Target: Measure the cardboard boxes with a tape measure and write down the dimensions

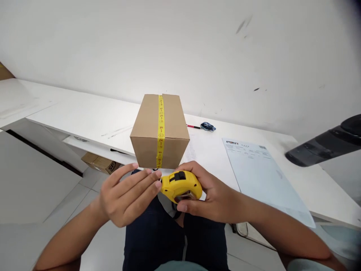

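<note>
A yellow tape measure with a black lock button is gripped in my right hand, thumb below and fingers over the far side. My left hand has its fingers stretched out and slightly apart, with the tips at the mouth of the tape measure. The left thumb is hidden, and no drawn-out blade shows. Just beyond both hands, a brown cardboard box stands at the front edge of the white table. Yellow printed tape runs over its top and down its front.
Right of the box lie a red and black pen and a dark blue object. A printed sheet hangs partly over the table edge. A black cylindrical object is at right. Another carton sits below the tabletop at left.
</note>
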The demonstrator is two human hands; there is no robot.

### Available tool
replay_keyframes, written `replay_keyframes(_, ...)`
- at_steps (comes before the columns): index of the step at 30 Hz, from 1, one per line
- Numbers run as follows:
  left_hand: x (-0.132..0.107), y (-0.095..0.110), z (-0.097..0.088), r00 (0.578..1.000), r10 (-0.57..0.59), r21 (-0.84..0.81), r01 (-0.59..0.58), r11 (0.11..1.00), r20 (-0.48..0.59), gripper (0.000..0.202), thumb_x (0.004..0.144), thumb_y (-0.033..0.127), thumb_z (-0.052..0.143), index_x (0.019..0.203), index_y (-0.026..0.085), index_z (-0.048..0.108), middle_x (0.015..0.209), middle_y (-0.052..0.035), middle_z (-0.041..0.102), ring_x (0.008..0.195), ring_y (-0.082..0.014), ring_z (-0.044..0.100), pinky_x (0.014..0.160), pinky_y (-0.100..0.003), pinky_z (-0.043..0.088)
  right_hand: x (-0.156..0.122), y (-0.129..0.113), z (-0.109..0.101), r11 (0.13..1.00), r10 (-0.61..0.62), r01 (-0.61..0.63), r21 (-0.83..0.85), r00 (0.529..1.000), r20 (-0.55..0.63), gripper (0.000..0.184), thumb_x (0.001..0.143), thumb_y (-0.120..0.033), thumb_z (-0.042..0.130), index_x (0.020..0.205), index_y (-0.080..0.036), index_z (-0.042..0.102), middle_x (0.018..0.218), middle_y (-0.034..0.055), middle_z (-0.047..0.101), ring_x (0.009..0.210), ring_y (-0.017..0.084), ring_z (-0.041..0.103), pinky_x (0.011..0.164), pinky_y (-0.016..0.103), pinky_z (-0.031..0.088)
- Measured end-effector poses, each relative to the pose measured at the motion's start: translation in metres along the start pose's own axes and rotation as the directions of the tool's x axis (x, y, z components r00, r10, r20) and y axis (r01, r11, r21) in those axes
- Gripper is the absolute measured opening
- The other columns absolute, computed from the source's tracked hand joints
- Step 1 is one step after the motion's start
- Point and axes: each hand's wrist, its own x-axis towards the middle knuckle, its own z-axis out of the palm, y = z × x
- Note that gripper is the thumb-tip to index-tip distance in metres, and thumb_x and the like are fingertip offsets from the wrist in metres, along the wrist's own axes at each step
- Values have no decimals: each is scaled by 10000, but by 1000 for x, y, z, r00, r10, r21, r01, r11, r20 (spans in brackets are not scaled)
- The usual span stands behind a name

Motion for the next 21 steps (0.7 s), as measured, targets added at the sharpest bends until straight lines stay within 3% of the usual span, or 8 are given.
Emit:
replay_keyframes(4,-6,-14,-11,1000,6,84,-7,996,14,321,829,203,734,1088,375,657,1172,71,762,1011,-196,742,938,-462,599,0,14,19,993,-114,106,-54,982,-154,468,847,-305,802,1235,-303,541,987,20,658,813,173,654,691,303,589)
replay_keyframes(6,-10,-29,-11,997,10,203,5,979,-71,297,820,287,751,1069,383,620,1105,94,774,883,-204,746,893,-498,583,2,19,23,975,-219,201,-93,937,-271,435,871,-301,778,1241,-306,550,1040,36,669,876,187,673,754,324,605)
replay_keyframes(8,-15,-51,-7,968,-35,325,118,938,-250,375,815,290,726,1148,361,568,1065,66,782,813,-211,725,880,-525,558,6,21,15,948,-316,268,-173,861,-399,435,904,-321,737,1296,-311,550,1142,64,663,987,220,677,823,371,618)
replay_keyframes(10,-23,-75,-2,916,-111,382,268,884,-385,493,818,237,677,1281,297,520,1123,0,773,881,-219,712,906,-534,534,11,20,-6,909,-410,287,-302,748,-523,499,913,-359,720,1373,-320,531,1277,88,623,1127,257,642,916,431,604)
replay_keyframes(13,-40,-106,5,870,-368,342,473,812,-328,402,900,238,531,1299,204,570,1289,-58,704,1117,-239,663,977,-560,465,17,21,-49,860,-502,283,-425,622,-601,566,936,-420,682,1456,-353,469,1401,83,562,1261,275,579,1056,490,525)
replay_keyframes(15,-50,-119,10,813,-554,296,581,758,-180,322,945,282,449,1172,201,662,1302,-54,689,1166,-249,643,990,-559,440,18,24,-74,858,-506,292,-423,625,-595,566,961,-443,642,1481,-369,434,1403,71,564,1294,263,562,1097,495,488)
replay_keyframes(17,-55,-124,14,761,-647,235,638,733,-51,320,962,327,441,1128,229,696,1289,-62,691,1165,-254,643,1009,-531,455,18,30,-88,867,-488,291,-404,654,-578,557,978,-455,612,1490,-367,412,1377,68,580,1285,243,568,1091,478,491)
replay_keyframes(21,-51,-119,21,824,-566,23,565,825,40,440,1017,440,347,1359,333,603,1492,-64,550,1370,-297,505,1146,-534,400,24,38,-88,877,-449,240,-416,715,-535,570,1000,-483,564,1515,-372,347,1387,71,555,1247,222,572,1085,482,487)
